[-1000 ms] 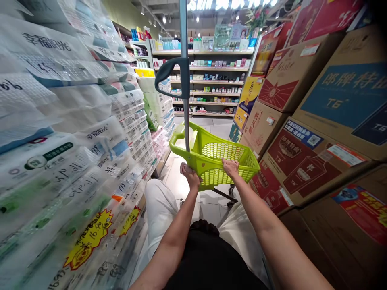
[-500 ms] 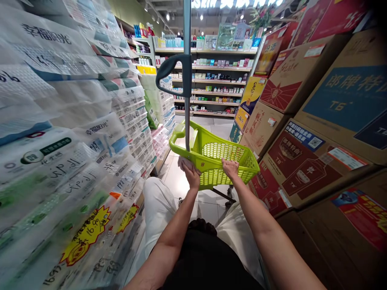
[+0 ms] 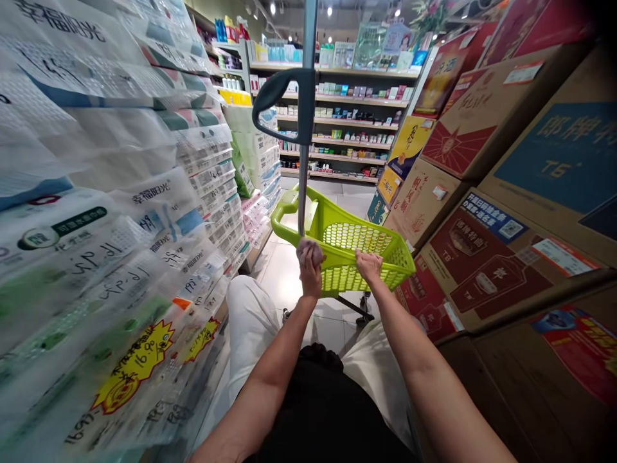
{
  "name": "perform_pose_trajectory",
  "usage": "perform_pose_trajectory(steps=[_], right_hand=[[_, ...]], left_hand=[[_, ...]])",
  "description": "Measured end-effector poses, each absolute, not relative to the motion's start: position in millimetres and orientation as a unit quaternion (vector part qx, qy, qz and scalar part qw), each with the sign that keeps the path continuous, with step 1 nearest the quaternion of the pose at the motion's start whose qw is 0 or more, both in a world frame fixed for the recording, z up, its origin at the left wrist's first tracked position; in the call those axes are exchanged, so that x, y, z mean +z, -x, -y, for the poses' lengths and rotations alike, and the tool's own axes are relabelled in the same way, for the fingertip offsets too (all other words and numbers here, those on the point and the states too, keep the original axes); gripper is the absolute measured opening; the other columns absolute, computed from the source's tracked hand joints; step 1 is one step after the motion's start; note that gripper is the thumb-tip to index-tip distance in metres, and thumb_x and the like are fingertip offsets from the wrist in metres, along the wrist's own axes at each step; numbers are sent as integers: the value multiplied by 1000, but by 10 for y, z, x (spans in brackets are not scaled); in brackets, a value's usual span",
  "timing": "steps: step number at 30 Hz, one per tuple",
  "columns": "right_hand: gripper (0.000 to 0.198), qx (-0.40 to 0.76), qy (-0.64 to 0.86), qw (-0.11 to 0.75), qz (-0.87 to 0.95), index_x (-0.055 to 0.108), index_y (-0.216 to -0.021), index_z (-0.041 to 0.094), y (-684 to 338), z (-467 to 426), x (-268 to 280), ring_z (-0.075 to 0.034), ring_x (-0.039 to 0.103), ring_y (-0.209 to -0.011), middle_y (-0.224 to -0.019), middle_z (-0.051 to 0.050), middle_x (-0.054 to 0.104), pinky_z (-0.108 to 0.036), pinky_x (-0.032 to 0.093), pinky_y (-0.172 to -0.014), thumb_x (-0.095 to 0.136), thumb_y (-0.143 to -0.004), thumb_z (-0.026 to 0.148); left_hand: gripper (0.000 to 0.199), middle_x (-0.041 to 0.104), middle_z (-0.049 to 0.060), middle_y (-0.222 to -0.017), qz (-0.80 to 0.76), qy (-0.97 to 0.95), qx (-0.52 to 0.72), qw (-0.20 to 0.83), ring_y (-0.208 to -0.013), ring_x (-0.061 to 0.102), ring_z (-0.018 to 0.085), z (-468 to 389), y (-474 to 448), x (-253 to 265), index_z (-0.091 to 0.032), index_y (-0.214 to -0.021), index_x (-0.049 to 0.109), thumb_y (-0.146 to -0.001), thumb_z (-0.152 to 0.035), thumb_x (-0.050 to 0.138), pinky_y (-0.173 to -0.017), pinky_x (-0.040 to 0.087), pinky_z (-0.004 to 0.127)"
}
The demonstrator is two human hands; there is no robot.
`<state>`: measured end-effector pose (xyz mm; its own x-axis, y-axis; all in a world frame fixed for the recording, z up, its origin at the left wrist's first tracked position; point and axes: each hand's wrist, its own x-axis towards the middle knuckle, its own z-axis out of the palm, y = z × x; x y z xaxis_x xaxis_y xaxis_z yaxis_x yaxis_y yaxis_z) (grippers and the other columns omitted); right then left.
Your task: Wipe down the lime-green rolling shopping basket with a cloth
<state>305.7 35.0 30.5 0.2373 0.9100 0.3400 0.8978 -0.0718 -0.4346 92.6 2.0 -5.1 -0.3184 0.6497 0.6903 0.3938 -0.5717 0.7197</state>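
A lime-green plastic shopping basket cart [image 3: 347, 257] with perforated sides stands in front of my knees. My right hand [image 3: 370, 265] is closed over its near rim. My left hand [image 3: 311, 273] is wrapped round a crumpled greyish-pink cloth [image 3: 309, 251], held against the basket's near left corner by the pole. A metal pole [image 3: 303, 186] rises from the left end of the basket, with a dark grey loop handle [image 3: 278, 106] on it. Under the basket, dark legs and casters [image 3: 364, 312] show in part.
Wrapped tissue packs [image 3: 159, 193] are piled high along the left. Stacked cardboard cartons [image 3: 486, 251] line the right side. Ahead, across the tiled floor [image 3: 277, 263], stands a shelf unit [image 3: 351, 122] full of small boxes and bottles.
My left hand has moved up slightly with the cloth, from below the rim to the corner near the pole. My right hand stays on the rim. The view has tilted down a little.
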Motion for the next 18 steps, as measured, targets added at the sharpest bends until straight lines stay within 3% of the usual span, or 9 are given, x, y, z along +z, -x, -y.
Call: perform_pose_trajectory(steps=[7,14,18], right_hand=[[65,5,737,281,614,68,-65,21,-3037,-314,308,-22,58,-94,-86,-9,76,-38,29,-96,25,-106,49],[67,-11,737,279,615,68,-65,21,-3024,-302,308,-21,57,-92,-85,-8,75,-38,29,-96,23,-106,48],[66,-18,739,279,612,69,-65,21,-3026,-289,312,-21,57,-92,-86,-8,76,-37,29,-94,23,-107,46]], left_hand=[[32,63,18,-130,-520,-571,619,141,-126,63,30,148,-926,-473,-19,-124,65,-92,-19,59,-107,55,48],[31,59,18,-136,-515,-559,646,75,-135,52,33,14,-924,-216,-21,-123,68,-93,-24,62,-119,42,56],[34,53,19,-142,-563,-578,585,78,-139,45,35,82,-883,-254,-19,-121,70,-90,-15,58,-120,37,60]])
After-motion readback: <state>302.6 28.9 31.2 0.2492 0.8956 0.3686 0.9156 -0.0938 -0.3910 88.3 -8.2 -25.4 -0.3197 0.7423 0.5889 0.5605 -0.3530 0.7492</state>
